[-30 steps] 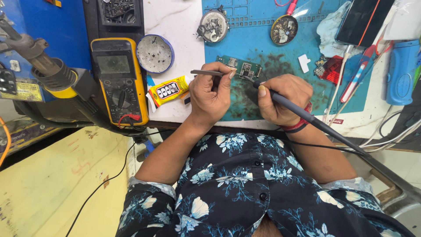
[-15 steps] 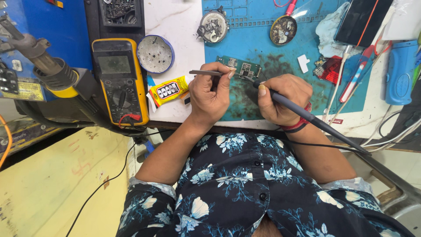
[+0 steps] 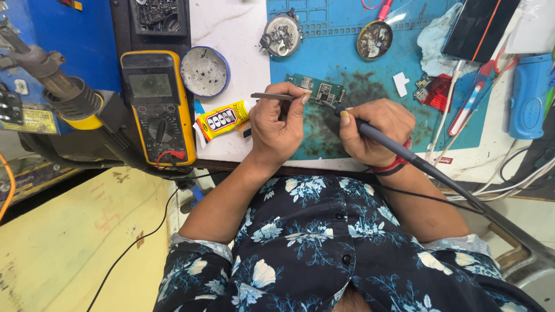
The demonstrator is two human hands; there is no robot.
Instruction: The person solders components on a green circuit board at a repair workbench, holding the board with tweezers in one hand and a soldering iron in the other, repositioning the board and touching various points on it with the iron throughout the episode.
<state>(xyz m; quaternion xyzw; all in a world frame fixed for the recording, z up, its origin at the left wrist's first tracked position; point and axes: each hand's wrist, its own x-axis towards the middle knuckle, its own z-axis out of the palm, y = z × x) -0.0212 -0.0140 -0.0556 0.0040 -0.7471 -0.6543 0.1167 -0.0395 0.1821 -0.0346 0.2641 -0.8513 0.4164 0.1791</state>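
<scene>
A small green circuit board [image 3: 317,89] lies on a blue work mat [image 3: 347,46]. My left hand [image 3: 280,124] grips metal tweezers [image 3: 270,96] whose shaft points left, with a fingertip resting on the board's near edge. My right hand [image 3: 374,130] holds a black soldering iron [image 3: 393,147] like a pen, its tip touching the board's right end. The iron's cable runs off to the lower right.
A yellow multimeter [image 3: 159,107] and a round blue tin [image 3: 204,71] sit left of a yellow glue tube [image 3: 222,119]. Two round metal dishes [image 3: 280,34] [image 3: 374,39], a dark phone [image 3: 478,29], a blue tool [image 3: 527,95] and a hot-air nozzle [image 3: 63,92] surround the mat.
</scene>
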